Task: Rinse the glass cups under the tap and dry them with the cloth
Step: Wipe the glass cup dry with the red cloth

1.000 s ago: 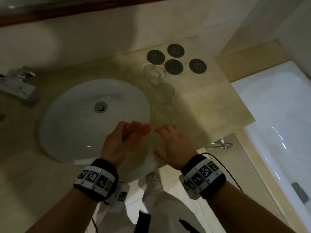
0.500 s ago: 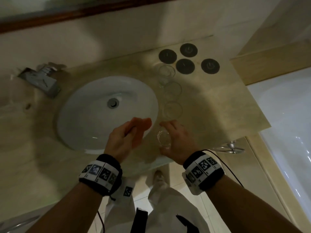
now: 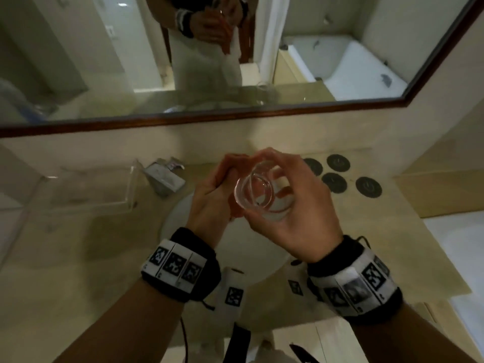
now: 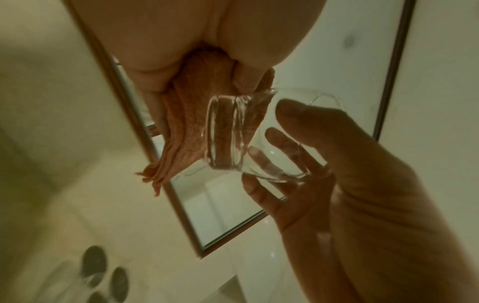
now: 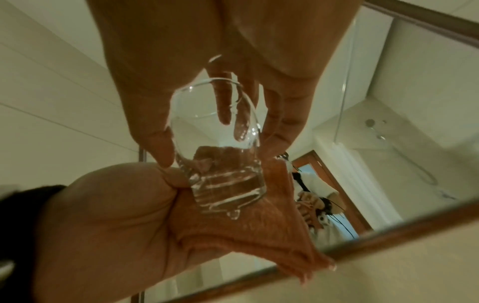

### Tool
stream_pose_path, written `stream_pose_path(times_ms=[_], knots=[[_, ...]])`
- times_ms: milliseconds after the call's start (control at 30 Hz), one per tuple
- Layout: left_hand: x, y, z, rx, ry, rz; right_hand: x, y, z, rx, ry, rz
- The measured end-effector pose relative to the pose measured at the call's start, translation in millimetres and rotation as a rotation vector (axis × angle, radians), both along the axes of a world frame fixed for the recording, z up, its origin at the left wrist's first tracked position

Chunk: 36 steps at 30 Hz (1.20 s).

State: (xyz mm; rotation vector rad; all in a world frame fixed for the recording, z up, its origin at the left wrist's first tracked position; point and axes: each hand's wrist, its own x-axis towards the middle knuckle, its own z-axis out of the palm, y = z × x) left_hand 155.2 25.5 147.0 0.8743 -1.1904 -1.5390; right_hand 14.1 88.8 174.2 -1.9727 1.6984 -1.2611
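Observation:
A small clear glass cup [image 3: 255,191] is held up above the sink [image 3: 180,218], its mouth tilted toward me. My right hand [image 3: 285,203] grips it, fingers curled round its wall [image 5: 220,127]. My left hand [image 3: 214,197] grips a bunched orange cloth [image 4: 191,131], and the cloth lies against the cup's thick base [image 5: 259,221]. In the left wrist view the cup [image 4: 261,139] lies sideways against the cloth. The tap [image 3: 165,176] stands behind and left of my hands; no water shows.
Several dark round coasters [image 3: 337,174] lie on the beige counter [image 3: 379,244] at the back right. A clear acrylic tray [image 3: 91,189] sits left of the tap. A framed mirror [image 3: 235,74] spans the wall. A white bathtub [image 3: 461,247] lies to the right.
My right hand took a glass cup from the counter's front and lifted it above the sink. My left hand rose with the cloth to meet it. My view tilted up toward the mirror.

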Motion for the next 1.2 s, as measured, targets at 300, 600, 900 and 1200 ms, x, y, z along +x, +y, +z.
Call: stream_pose_path(times_ms=[300,600,900,1200], knots=[[59.4,-62.1,100.0,-0.078,0.245,0.031,68.0,-76.4,98.2,-0.363,-0.111,0.035],[92.0,-81.9,115.1,-0.076,0.269,0.072,108.5,-97.9,106.6,-0.380,-0.039,0.029],[81.0,-70.6,100.6,-0.009,0.307,0.157,86.8,-90.8,90.6,-0.369,-0.084,0.024],[48.5,-53.5,99.5,-0.025,0.219,0.215,47.5,-92.7,78.9,-0.457,-0.031,0.024]])
